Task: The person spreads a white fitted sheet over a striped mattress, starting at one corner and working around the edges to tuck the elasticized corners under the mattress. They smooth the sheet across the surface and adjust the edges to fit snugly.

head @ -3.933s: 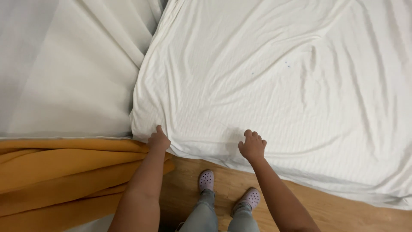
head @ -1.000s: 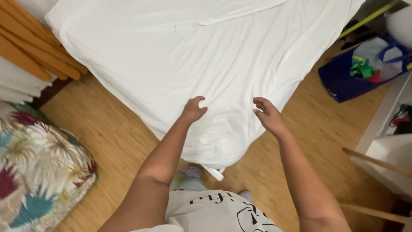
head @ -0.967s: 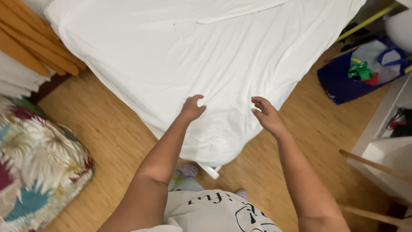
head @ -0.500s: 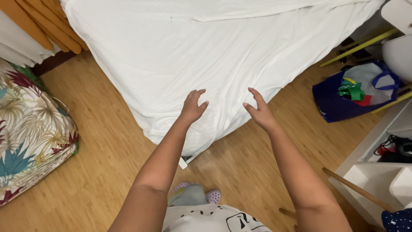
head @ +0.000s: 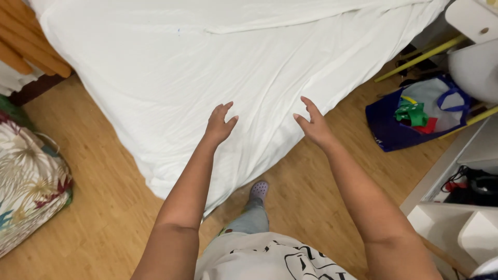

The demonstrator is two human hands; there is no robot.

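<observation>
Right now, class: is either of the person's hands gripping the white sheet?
No: both the left hand and the right hand are open with fingers spread above the white sheet, holding nothing.

Light wooden plank floor (head: 98, 192), evenly lit. At left, a cushion (head: 28, 186) with a palm-leaf print; at upper left, orange folded fabric (head: 31, 44). At right, a dark blue bag (head: 415, 116) holding green and red items, yellow poles (head: 420, 58) slanting above it, and white shelving (head: 456, 228) along the right edge.
</observation>
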